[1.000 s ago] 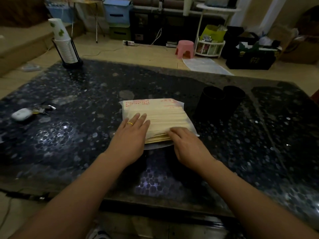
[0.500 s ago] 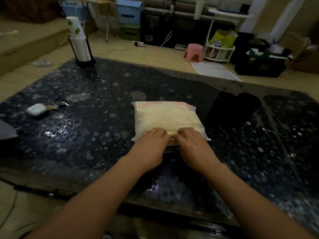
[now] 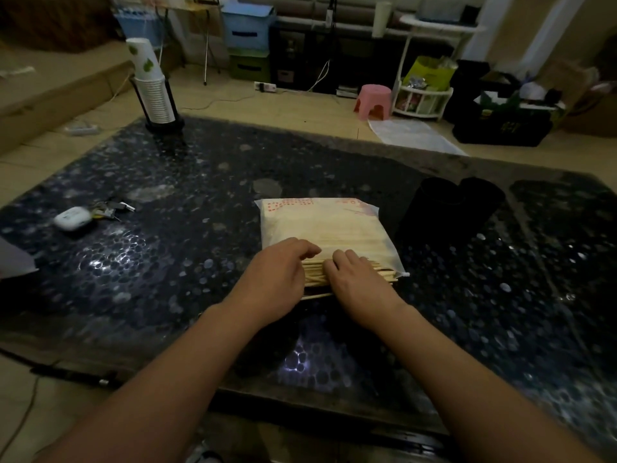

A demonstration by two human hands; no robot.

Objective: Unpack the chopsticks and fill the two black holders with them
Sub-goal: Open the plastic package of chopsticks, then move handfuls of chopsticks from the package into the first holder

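Right now the chopsticks (image 3: 317, 274) lie flat in their plastic pack (image 3: 322, 225) on the bench (image 3: 167, 262), long axis running away from us, bare ends poking out the near opening straight under our fingers. Both our left hand (image 3: 277, 279) and right hand (image 3: 359, 282) curl onto those ends equally close; whether they actually pinch, we cannot tell. Beyond and right of the fingers stand the two black holders (image 3: 450, 212).

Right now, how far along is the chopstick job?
Early. Done: the plastic pack looks open at its near end, where chopsticks stick out. In hand: the left hand and right hand both rest on those exposed ends, fingers curled over them. Left: the two black holders beside the pack show no chopsticks, so both remain to be filled.
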